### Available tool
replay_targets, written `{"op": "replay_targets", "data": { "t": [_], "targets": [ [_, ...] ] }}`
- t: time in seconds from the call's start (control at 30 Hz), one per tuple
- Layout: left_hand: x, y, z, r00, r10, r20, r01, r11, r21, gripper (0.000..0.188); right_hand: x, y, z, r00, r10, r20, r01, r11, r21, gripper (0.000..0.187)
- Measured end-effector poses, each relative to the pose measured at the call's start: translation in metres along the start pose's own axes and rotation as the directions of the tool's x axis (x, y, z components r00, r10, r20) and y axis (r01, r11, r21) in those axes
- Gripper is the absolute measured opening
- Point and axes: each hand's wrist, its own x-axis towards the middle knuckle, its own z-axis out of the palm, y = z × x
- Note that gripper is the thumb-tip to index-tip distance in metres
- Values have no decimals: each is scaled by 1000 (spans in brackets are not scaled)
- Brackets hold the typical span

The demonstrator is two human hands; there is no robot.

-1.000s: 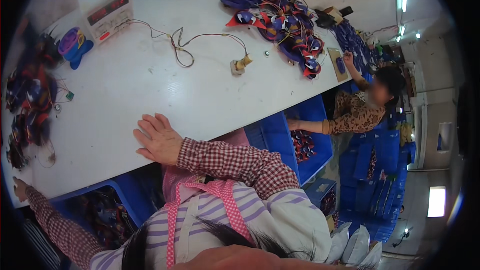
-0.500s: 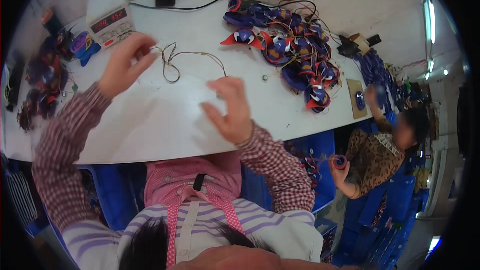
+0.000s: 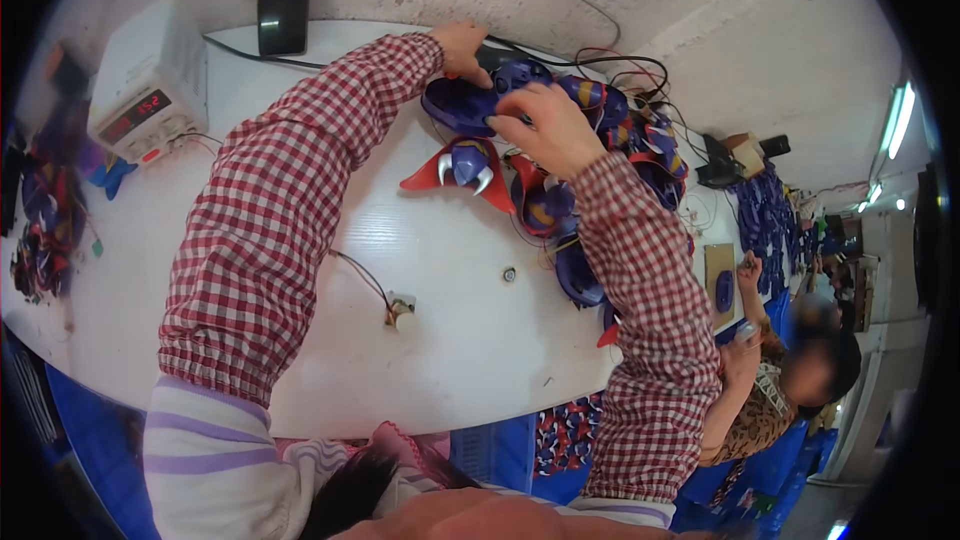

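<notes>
Both my arms stretch across the white table (image 3: 430, 380) to a heap of purple plastic parts. My left hand (image 3: 462, 52) is at the heap's far left end, its fingers curled down and partly hidden behind a purple shell (image 3: 458, 108). What those fingers grip is out of sight. With bent fingers, my right hand (image 3: 555, 128) pinches at the right edge of that shell. Just nearer lies a purple figure piece (image 3: 466, 162) with white fangs and red wings. A small motor-like part (image 3: 400, 315) with thin wires lies on the table between my forearms.
A white power supply (image 3: 150, 80) with a red display stands at the left, beside more wired purple parts (image 3: 50, 195). A black slab (image 3: 285, 2) leans on the wall. A small round metal part (image 3: 509, 275) lies mid-table. At the right, a co-worker (image 3: 770, 390) sits near a brown board (image 3: 718, 285).
Both my hands have moved from above the near table to the heap at the back. My view has shifted too. The wired part now shows between my arms.
</notes>
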Motion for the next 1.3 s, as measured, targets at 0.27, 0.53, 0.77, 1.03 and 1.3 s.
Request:
{"op": "replay_targets", "data": {
  "t": [0.27, 0.53, 0.77, 1.03, 1.3],
  "targets": [
    [-6, -15, -18, 992, -125, 34, 129, 912, -390, 60, 53, -25, 72, 991, 133, 21, -113, 907, -405, 25],
    [-65, -20, -58, 888, -366, -279, -204, 230, -952, 54, 34, 5, -1, 926, 363, -106, -369, 928, -46, 26],
    [-104, 10, -114, 822, -474, -317, -314, 88, -945, 55, -37, 20, -63, 816, 417, -399, -103, 786, 610, 29],
    [-115, 72, -189, 684, -587, -433, -458, 116, -881, 19, -118, -1, -115, 692, 333, -640, -220, 942, 253, 26],
    [-157, 101, -217, 754, -495, -432, -294, 334, -895, 21, -178, -18, -128, 636, -15, -772, -287, 923, -255, 22]
  ]
}}
